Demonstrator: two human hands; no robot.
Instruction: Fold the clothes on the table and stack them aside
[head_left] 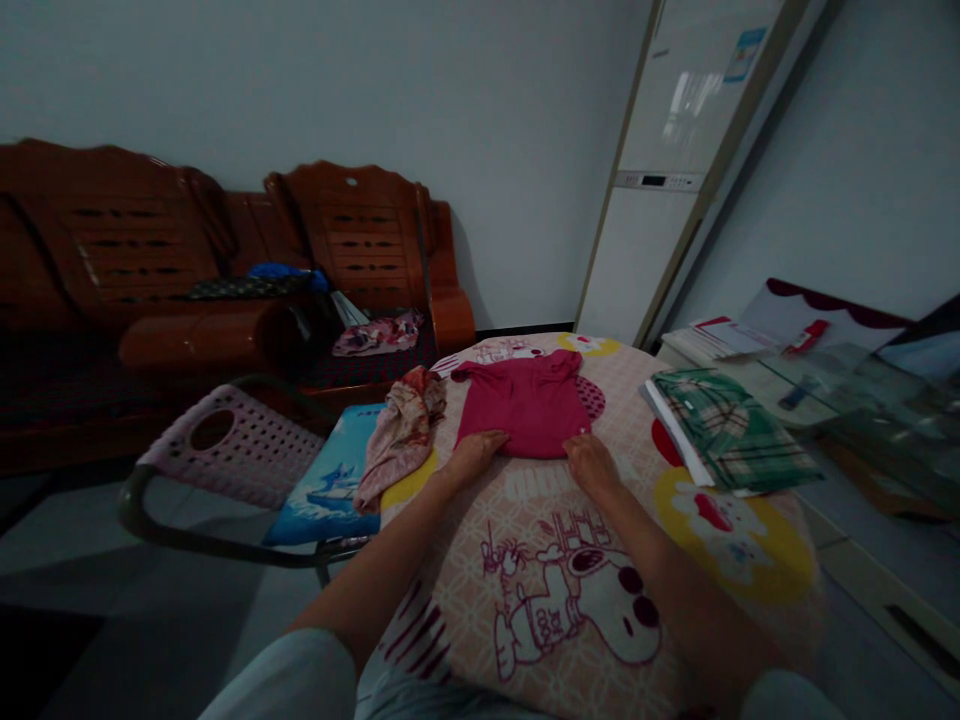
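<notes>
Head view: round tabletop (750,560) under a cartoon-print cloth. Red shirt (525,405) spread flat near the far edge, collar away. Left hand (472,452) palm down on the shirt's near left corner, fingers flat, grip released. Right hand (589,460) at the near right corner, fingertips on the hem; pinching or only pressing, cannot tell. Crumpled cloth (401,435) draped over the left edge, just beside the shirt. Folded green plaid cloth (731,435) at the right edge. Pink chair (232,450) left of the tabletop.
</notes>
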